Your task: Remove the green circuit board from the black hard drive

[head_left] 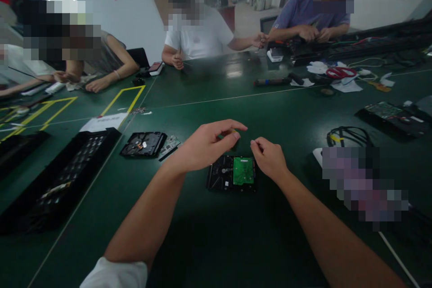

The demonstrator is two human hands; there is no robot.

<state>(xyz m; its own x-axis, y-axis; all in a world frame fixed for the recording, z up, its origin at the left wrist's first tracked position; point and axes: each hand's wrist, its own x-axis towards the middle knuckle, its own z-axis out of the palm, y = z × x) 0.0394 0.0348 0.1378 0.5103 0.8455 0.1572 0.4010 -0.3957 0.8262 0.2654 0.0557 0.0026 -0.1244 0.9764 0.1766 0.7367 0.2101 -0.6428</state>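
A hard disk drive [219, 180] lies flat on the green table, its green circuit board [243, 171] facing up. My left hand [211, 144] hovers over the drive's far left corner, palm down. Its index finger is stretched out, with a gap to the thumb, and it holds nothing I can see. Beside the drive's right edge is my right hand [271, 158], thumb and fingers pinched together. Whatever is in that pinch, if anything, is too small to make out. The fingertips of both hands point toward each other, a short distance apart.
Left of me lie another hard drive [143, 144], loose circuit boards [171, 145] and a long black tray [64, 180]. To my right are a coiled black cable [351, 135] and a blurred-out object [364, 184]. Several people sit across the table [202, 103].
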